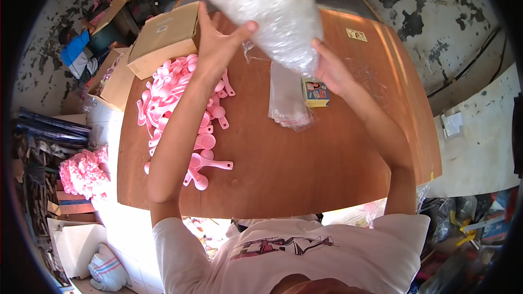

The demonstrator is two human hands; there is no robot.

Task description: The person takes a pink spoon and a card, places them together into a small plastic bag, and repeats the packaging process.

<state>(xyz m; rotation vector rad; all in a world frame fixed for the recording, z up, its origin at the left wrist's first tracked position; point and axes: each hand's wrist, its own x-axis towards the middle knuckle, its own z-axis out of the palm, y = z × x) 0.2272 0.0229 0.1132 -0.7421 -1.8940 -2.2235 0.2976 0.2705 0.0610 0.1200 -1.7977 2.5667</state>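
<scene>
My left hand (pixel 218 41) and my right hand (pixel 331 68) are both raised over the brown table (pixel 305 169), gripping a large clear plastic bag (pixel 267 5) that looks full of crinkled clear film. The left hand holds its left side, the right hand its lower end. Below the left arm lies a heap of several pink plastic scoops (pixel 182 114) on the table's left part. A flat stack of small clear bags (pixel 286 98) lies in the middle of the table, with a small colourful printed card box (pixel 316 93) beside it.
A closed cardboard box (pixel 163 35) sits on the table's far left corner, another carton (pixel 120 81) beside it off the edge. A bag of pink items (pixel 81 171) lies at left. A small label (pixel 356 34) is stuck on the far tabletop. Clutter fills the floor at right.
</scene>
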